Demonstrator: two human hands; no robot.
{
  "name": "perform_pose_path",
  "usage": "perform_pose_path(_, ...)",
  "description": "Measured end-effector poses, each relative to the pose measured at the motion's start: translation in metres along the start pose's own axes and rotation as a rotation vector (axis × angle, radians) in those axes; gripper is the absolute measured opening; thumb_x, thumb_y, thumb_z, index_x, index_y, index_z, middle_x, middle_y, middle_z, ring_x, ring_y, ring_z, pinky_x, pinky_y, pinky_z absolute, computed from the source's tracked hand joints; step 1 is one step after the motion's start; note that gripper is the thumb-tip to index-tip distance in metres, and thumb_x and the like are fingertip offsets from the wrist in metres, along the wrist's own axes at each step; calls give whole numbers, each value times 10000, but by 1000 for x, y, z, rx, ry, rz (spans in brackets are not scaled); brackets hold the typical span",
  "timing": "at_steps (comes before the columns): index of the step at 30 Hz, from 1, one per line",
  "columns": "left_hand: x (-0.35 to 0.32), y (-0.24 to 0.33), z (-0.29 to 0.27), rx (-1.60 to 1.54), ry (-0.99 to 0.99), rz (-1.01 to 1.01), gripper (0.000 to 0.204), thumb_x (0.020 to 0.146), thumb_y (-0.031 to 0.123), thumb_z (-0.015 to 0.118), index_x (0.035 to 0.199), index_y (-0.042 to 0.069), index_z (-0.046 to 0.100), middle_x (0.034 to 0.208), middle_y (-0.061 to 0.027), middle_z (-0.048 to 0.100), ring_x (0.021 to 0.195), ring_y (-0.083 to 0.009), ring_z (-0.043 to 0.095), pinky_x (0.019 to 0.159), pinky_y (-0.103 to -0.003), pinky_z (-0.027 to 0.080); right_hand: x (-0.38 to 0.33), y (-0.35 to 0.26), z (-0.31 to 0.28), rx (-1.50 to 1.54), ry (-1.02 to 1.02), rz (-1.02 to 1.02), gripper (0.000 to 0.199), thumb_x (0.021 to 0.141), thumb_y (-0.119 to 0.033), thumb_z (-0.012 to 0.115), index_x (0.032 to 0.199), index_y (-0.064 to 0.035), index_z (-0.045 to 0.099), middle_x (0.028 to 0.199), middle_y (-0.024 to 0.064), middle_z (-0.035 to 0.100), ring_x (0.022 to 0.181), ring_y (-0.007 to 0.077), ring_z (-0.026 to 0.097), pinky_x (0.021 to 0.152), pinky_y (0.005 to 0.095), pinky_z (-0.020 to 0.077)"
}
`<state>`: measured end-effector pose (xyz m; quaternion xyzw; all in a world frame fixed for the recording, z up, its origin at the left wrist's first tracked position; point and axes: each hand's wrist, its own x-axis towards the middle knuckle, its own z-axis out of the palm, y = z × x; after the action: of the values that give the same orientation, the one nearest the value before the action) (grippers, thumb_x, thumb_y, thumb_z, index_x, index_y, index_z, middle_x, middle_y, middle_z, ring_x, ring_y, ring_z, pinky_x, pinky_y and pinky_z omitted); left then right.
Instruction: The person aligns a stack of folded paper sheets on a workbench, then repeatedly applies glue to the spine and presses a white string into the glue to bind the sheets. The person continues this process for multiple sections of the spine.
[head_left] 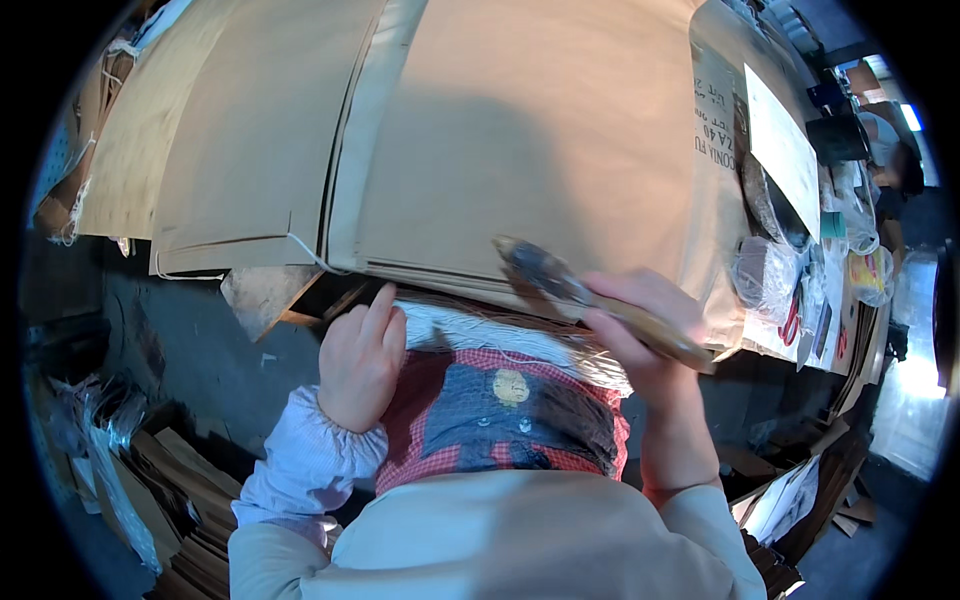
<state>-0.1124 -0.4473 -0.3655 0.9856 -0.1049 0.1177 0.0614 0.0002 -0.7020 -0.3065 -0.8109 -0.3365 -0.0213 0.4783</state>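
Just ahead of left hand [362,365], half-curled, seemingly empty: cardboard sheets [460,150]. Right hand [655,300] wrapped round brush [562,281]. Probably brushing step; next stroke calls for bristles [511,248] laid flat.

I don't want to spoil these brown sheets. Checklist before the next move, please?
1. Brush secure in the right hand: ok, fingers closed on it.
2. Left hand free: ok, nothing visible in it.
3. Bristles clear of the brown sheets: cannot tell.
4. White cord off the sheets: not ok, it crosses the front edge.
5. Red-handled scissors apart from the brush: ok, off to the right.
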Motion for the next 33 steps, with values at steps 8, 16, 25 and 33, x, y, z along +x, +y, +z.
perform_pose_path(8, 22, -11, 22, -33, -75, -40, 94, 662, 24, 576, 742, 3, 532, 1259, -177, 554, 776, -235, 544, 634, -328, 456, 45, 11, 57, -65, -143, -110, 188, 759, -48, 714, 937, -29, 659, 740, 98, 635, 628, 265, 602, 569, 329, 482)
perform_pose_path(16, 24, -12, 23, 51, -131, -8, 106, 689, 98, 578, 751, 14, 595, 1236, -199, 577, 821, -202, 554, 634, -297, 466, 42, -1, 69, 107, -97, 121, 121, 767, -53, 710, 880, -29, 673, 763, 117, 652, 690, 215, 641, 610, 294, 498)
perform_pose_path(25, 23, -12, 26, 11, -140, -44, 90, 686, 77, 579, 749, 16, 557, 1264, -199, 547, 823, -233, 562, 657, -327, 486, -6, 41, -13, -86, 91, 496, 47, 814, -31, 649, 779, 0, 651, 706, 15, 632, 624, 54, 549, 565, 211, 434)
perform_pose_path(33, 28, -9, 29, -34, -174, -59, 80, 661, -34, 576, 722, -11, 530, 1273, -227, 540, 817, -286, 580, 704, -365, 496, -10, 62, -32, -656, 125, 510, 192, 747, -157, 655, 665, 9, 604, 569, 167, 580, 530, 246, 624, 531, 342, 481)
